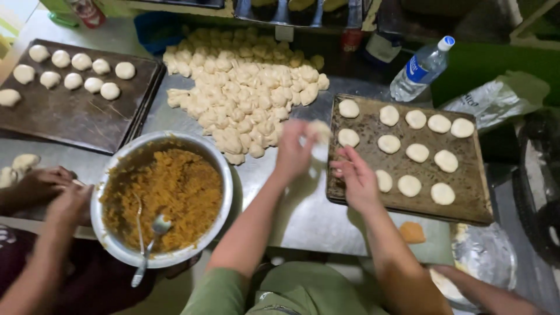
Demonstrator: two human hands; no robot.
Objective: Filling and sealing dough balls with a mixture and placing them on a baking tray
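Right now the left hand [293, 150] cups a blurred dough piece [318, 135] in a curled grip beside the right tray [466, 201], handy for setting down. Right hand [356, 178] hovers over the tray's edge, fingers loosely spread, holding nothing. Filling bowl [224, 175] sits near left.

Water bottle [421, 70]: clear plastic, blue-and-white label, lying tilted behind the right tray.
Plastic bag [496, 99]: crumpled, whitish, just right of it.
Red-labelled container [87, 11]: top left.
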